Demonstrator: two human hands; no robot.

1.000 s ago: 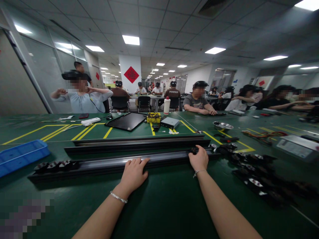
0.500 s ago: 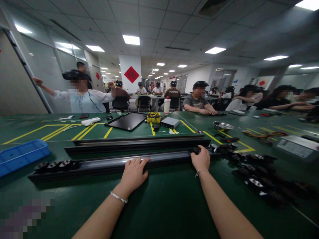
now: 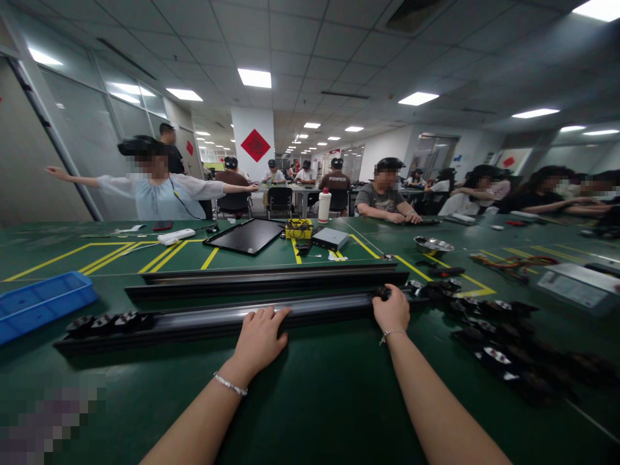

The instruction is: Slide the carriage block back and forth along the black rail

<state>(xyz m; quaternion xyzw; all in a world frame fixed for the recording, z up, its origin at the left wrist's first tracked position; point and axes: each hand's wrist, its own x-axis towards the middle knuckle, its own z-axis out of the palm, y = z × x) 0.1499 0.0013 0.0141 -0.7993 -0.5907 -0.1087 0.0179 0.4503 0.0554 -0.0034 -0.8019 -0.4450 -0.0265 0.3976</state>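
Note:
A long black rail [image 3: 203, 315] lies across the table in front of me, a shiny channel along its top. My left hand [image 3: 261, 336] is curled over its near edge around the middle, fingertips on the channel and thumb out to the right. Towards the rail's right end, my right hand [image 3: 393, 310] is closed on a small black part [image 3: 382, 293], mostly hidden by the fingers. Several black parts with silvery faces [image 3: 109, 321] sit in the rail's left end. A second black rail [image 3: 271, 279] lies just behind the first.
More black parts [image 3: 498, 352] are heaped to the right. A blue bin [image 3: 46, 303] stands at the left. Farther back are a black panel [image 3: 247, 236], a grey box [image 3: 330, 238], a metal bowl [image 3: 433, 245] and a white bottle [image 3: 324, 206]. People sit across the table.
My right hand has shifted very slightly to the right along the rail. My left hand stays put. Across the table, a person has stretched both arms out sideways.

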